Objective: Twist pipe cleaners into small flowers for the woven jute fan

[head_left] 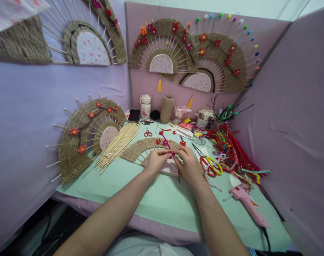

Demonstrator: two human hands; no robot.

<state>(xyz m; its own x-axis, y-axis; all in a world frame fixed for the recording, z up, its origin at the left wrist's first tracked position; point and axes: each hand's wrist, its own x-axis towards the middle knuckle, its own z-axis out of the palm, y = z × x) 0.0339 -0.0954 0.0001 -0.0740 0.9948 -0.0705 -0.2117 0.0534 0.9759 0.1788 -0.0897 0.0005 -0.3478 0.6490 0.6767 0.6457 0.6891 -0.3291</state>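
Both hands meet over the near half of a twine-wrapped fan (136,148) lying on the table. Between the fingertips of my left hand (157,160) and my right hand (188,163) is a magenta pipe cleaner (166,142). Its lower end is bent into small loops at the fingers, while a straight length points up and to the left. Each hand pinches it with closed fingers. Red fuzzy flowers (158,141) rest on the fan's twine band just beyond the hands. My hands hide part of the fan's pale spotted centre.
Bamboo sticks (119,144) lie to the left, beside a finished fan (79,138). Small red scissors (147,132) sit behind. On the right are larger scissors (212,166), a pile of pipe cleaners (231,151) and a pink glue gun (249,206). A twine spool (167,109) stands at the back.
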